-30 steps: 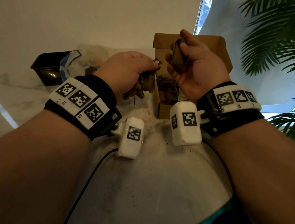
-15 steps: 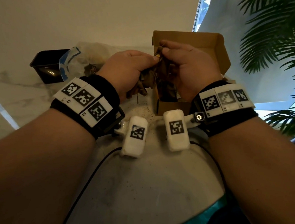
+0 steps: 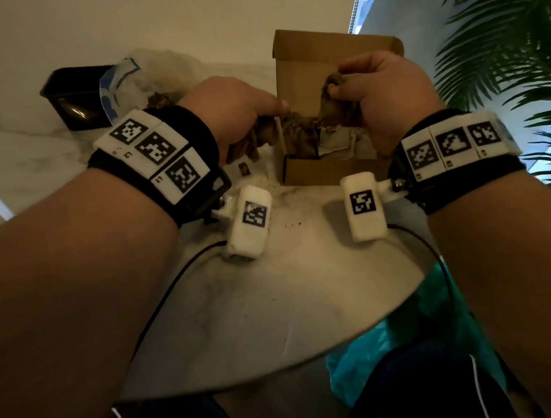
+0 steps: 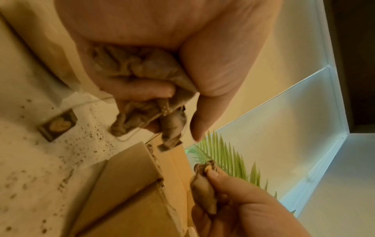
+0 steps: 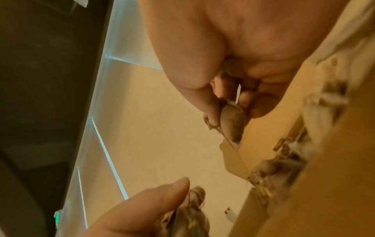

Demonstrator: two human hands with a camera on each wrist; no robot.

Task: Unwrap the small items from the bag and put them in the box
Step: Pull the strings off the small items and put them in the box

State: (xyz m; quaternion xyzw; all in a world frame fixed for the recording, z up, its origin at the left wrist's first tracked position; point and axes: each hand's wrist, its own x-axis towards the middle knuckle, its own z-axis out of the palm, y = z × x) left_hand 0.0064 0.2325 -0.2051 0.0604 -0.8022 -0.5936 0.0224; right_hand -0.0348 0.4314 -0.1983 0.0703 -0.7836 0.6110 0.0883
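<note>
Hands are separating since half a second ago: right hand (image 3: 387, 95) is pinching one small brown wrapped item (image 3: 331, 85) over the open cardboard box (image 3: 324, 171), probably for dropping; left hand (image 3: 229, 111) is clenching the remaining bunch (image 3: 262, 133) just left.

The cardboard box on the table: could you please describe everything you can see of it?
The cardboard box is small, plain brown corrugated card, standing open on the marble table with its lid flap upright at the far side. Inside lie several brownish crumpled small pouches and a pale scrap of paper. The right hand hovers over the opening, pinching another pouch; the left hand holds a bunch just beyond the box's left wall. Dark crumbs speckle the table beside it. Whether either hand touches the box is unclear.
</note>
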